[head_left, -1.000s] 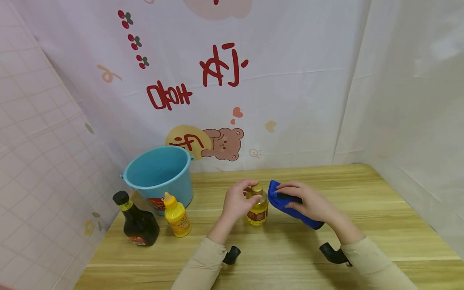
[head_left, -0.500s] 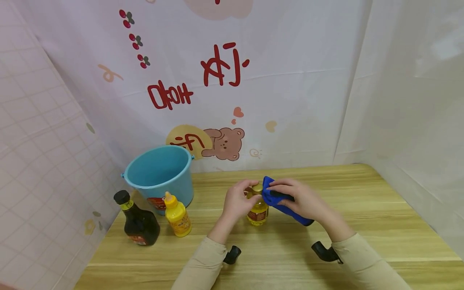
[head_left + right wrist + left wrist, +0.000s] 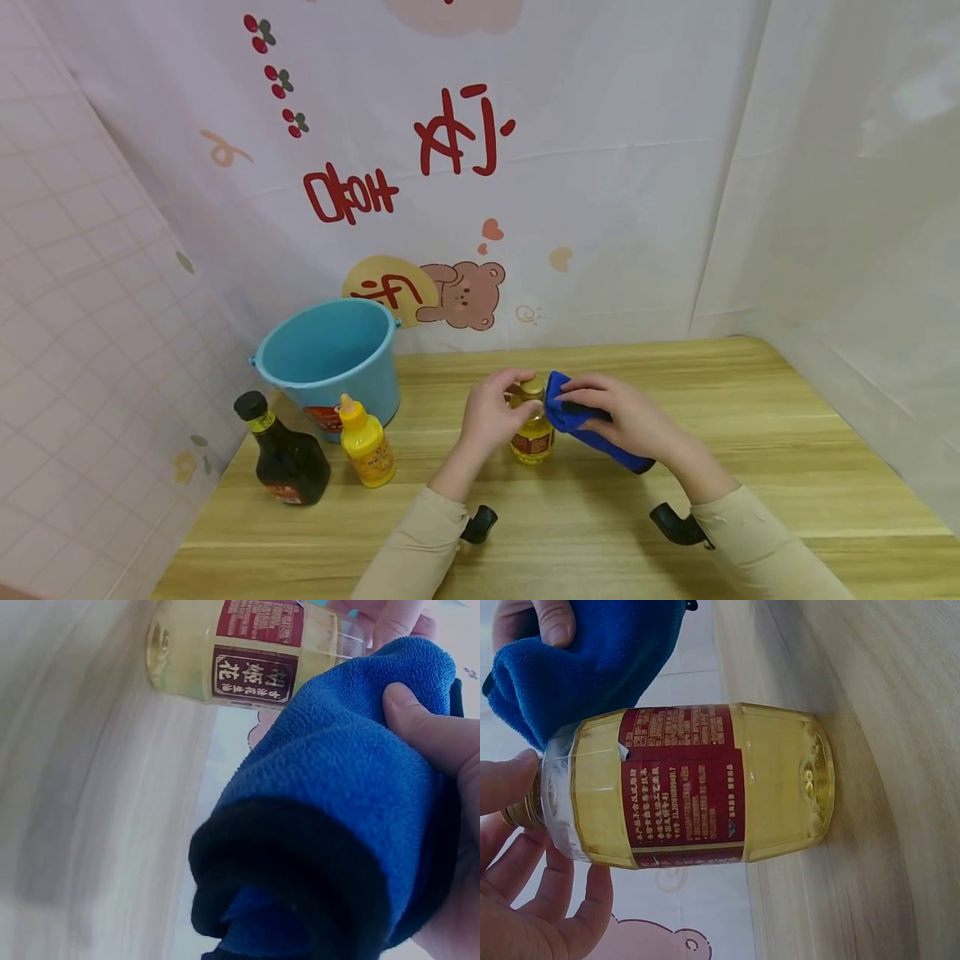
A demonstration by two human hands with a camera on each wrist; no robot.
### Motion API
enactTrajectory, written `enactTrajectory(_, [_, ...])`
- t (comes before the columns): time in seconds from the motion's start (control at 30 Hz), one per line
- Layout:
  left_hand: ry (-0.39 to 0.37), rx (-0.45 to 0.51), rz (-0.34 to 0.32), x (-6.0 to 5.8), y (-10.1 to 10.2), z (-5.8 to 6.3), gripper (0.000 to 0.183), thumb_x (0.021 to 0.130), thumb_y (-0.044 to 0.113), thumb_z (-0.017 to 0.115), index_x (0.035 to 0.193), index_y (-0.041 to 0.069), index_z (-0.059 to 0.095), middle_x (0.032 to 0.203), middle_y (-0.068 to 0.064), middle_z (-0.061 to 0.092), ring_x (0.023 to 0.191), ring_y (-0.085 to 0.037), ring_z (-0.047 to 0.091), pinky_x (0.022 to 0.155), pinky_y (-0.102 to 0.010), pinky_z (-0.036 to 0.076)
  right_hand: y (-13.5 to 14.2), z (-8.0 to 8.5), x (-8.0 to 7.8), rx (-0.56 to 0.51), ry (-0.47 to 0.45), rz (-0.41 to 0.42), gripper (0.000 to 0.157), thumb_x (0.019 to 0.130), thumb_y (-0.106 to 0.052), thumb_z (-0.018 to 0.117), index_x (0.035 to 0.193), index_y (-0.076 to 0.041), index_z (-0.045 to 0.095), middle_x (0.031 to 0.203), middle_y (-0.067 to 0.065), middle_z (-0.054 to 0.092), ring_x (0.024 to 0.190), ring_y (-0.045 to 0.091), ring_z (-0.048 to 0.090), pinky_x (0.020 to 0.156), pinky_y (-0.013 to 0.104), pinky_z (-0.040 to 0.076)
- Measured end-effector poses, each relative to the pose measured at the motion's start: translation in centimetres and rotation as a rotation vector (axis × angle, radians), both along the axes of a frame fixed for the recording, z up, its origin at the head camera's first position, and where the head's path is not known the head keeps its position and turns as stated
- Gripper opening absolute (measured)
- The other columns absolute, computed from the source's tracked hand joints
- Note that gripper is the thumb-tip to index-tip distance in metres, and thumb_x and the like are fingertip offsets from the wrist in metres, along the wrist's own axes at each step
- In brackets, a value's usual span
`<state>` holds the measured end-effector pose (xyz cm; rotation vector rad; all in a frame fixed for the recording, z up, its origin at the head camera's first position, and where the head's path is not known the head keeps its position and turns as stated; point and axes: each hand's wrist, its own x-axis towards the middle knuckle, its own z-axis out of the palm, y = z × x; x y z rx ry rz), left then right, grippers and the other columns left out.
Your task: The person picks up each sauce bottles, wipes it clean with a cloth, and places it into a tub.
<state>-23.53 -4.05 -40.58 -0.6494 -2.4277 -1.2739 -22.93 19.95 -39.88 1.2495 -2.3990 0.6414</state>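
White hangings (image 3: 615, 217), printed with red characters and a bear, stand behind a wood-grained table (image 3: 765, 433). Near the middle of the table, upright, is the clear bottle (image 3: 532, 446) of yellow liquid, with a dark red label (image 3: 682, 787) and a gold-coloured cap (image 3: 533, 387). The person's left hand (image 3: 492, 414) pinches the bottle at the cap and neck between thumb and fingers; its remaining fingers (image 3: 536, 900) are spread and bent near the bottle's shoulder. The right hand (image 3: 633, 421) grips a folded blue cloth (image 3: 603, 447) edged in black, the thumb pressed on its pile. One end of the cloth lies at the bottle's shoulder; whether the two actually touch is hard to tell. Toward the left stand a blue bucket (image 3: 371, 392), a yellow squeeze bottle (image 3: 370, 454) and a dark, black-capped bottle (image 3: 292, 467).
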Motion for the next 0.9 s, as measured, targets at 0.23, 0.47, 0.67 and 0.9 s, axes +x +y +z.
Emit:
enactTrajectory(0.23, [0.014,0.001,-0.006,-0.1,0.0,0.0,0.037,0.082,0.010,0.082,0.117,0.006,0.071,0.111,-0.004,0.071,0.091,-0.021,0.067,0.081,-0.033,0.056,0.5,-0.5,0.3,-0.009,-0.039,-0.001,0.049,0.077,0.003,0.081,0.123,-0.010,0.069,0.126,0.008,0.061,0.112,0.030,0.061,0.086,0.047,0.054])
enactTrajectory(0.47, [-0.002,0.009,-0.002,-0.2,0.1,0.0,0.037,0.081,0.010,0.082,0.117,0.008,0.072,0.111,-0.003,0.071,0.091,-0.020,0.067,0.080,-0.033,0.056,1.0,-1.5,0.4,0.009,-0.062,0.004,0.049,0.078,0.002,0.081,0.123,-0.011,0.068,0.127,0.007,0.061,0.112,0.030,0.061,0.087,0.047,0.054])
enactTrajectory(0.67, [-0.017,0.006,-0.002,-0.2,0.1,0.0,0.037,0.082,0.010,0.082,0.117,0.009,0.071,0.111,-0.003,0.071,0.091,-0.019,0.066,0.080,-0.035,0.057,1.2,-2.5,0.4,0.035,-0.098,0.039,0.048,0.079,0.002,0.080,0.124,-0.010,0.068,0.125,0.009,0.061,0.110,0.030,0.062,0.087,0.047,0.054])
enactTrajectory(0.9, [-0.005,0.012,0.000,-0.1,0.1,0.0,0.037,0.081,0.008,0.082,0.116,0.006,0.071,0.110,-0.004,0.071,0.091,-0.021,0.067,0.079,-0.033,0.056,1.0,-3.4,0.3,0.082,-0.131,0.045,0.042,0.081,-0.004,0.080,0.121,-0.010,0.069,0.124,0.008,0.061,0.110,0.026,0.062,0.087,0.044,0.054])
